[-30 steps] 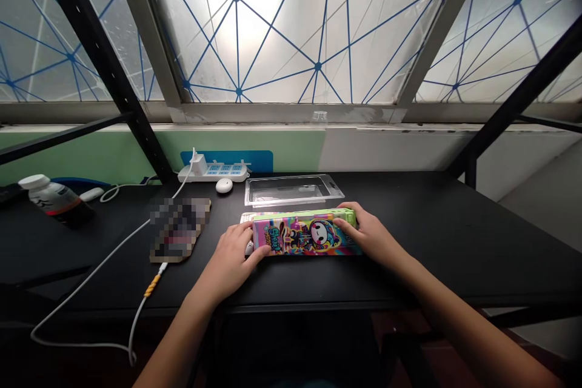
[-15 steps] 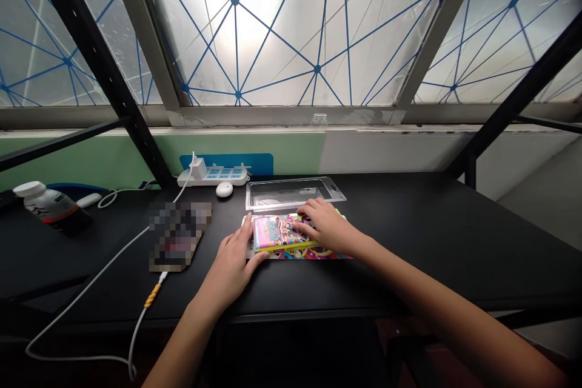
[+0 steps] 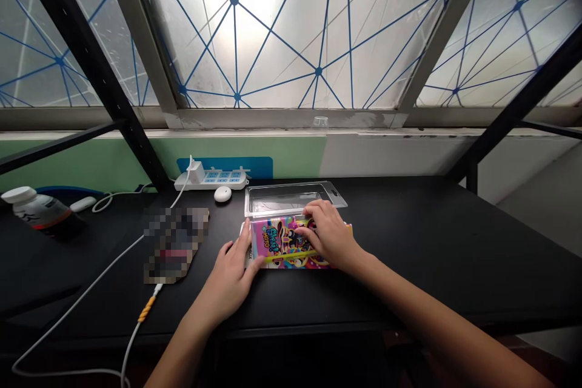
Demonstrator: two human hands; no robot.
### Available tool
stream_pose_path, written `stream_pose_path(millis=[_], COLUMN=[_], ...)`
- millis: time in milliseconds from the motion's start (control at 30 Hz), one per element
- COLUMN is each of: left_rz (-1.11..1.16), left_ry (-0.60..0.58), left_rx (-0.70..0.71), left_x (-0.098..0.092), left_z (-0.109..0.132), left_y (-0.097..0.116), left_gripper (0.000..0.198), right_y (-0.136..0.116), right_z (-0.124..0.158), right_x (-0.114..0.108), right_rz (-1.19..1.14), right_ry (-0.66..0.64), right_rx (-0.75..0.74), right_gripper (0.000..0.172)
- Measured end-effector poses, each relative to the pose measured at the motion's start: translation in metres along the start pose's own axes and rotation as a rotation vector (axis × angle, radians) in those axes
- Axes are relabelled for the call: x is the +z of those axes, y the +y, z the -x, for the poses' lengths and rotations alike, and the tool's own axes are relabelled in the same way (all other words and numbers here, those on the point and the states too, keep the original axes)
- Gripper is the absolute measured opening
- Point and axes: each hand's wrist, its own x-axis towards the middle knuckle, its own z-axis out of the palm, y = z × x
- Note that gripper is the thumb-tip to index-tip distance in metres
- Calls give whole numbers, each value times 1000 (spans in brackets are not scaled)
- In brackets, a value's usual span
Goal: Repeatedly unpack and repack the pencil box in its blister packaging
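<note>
A flat printed case (image 3: pixel 282 237), pink at its left end with bright cartoon figures and a yellow edge, lies on the black desk. Beneath it sits a colourful card (image 3: pixel 300 264), mostly covered. My left hand (image 3: pixel 230 276) grips the case's left end, thumb at the near corner and fingers along the far side. On the right part, my right hand (image 3: pixel 334 235) has its fingers bent over the far edge and its thumb on the printed face. It hides much of that end. A clear plastic blister shell (image 3: pixel 293 197) lies just behind the case.
A blurred-out phone-like object (image 3: pixel 177 245) with a white cable (image 3: pixel 134 339) lies on the left. Behind are a power strip (image 3: pixel 211 179) and a round white case (image 3: pixel 222 194). A bottle (image 3: pixel 36 212) stands far left. Black frame bars (image 3: pixel 91 66) slant up both sides.
The case's printed face now shows taller, tipped more towards me, with its yellow edge lower. My right fingers have bent more over the far edge. The view has shifted slightly.
</note>
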Motion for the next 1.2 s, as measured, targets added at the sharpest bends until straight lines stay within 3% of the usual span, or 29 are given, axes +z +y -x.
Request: stream_pose_path(millis=[133, 267, 333, 433, 500, 600, 733, 800, 900, 967, 1067, 1200], left_rz=[190, 237, 200, 178, 171, 184, 406, 529, 558, 475, 275, 155], left_ry=[-38, -44, -62, -87, -93, -96, -68, -47, -39, -26, 48, 176], left_rx=[-122, -182, -192, -188, -177, -194, -255, -229, -188, -188, -124, -23], left_x=[-9, -14, -15, -17, -17, -16, -18, -17, -11, -5, 0, -9], left_z=[2, 0, -2, -4, -3, -1, -2, -5, -8, -5, 0, -11], left_y=[-4, -6, -5, -3, -3, -2, 2, 5, 9, 10, 11, 15], left_gripper=[60, 63, 69, 76, 75, 73, 68, 69, 77, 84, 82, 77], right_y=[-17, -13, 3, 33, 48, 57, 55, 54, 53, 51, 46, 44], right_z=[18, 47, 62, 82, 89, 87, 74, 72, 78, 86, 94, 78], right_x=[-30, -66, -77, -80, -74, -62, -52, -48, -40, -35, -35, -46], right_rz=[-47, -94, -105, -128, -148, -177, -255, -291, -269, -231, -167, -91], right_ry=[15, -233, -364, -455, -483, -486, -343, -281, -233, -188, -96, 8], right_rx=[-146, -211, -123, 140, 281, 328, 450, 528, 508, 451, 352, 246], right_gripper=[16, 30, 50, 94, 106, 87, 53, 52, 65, 67, 56, 53])
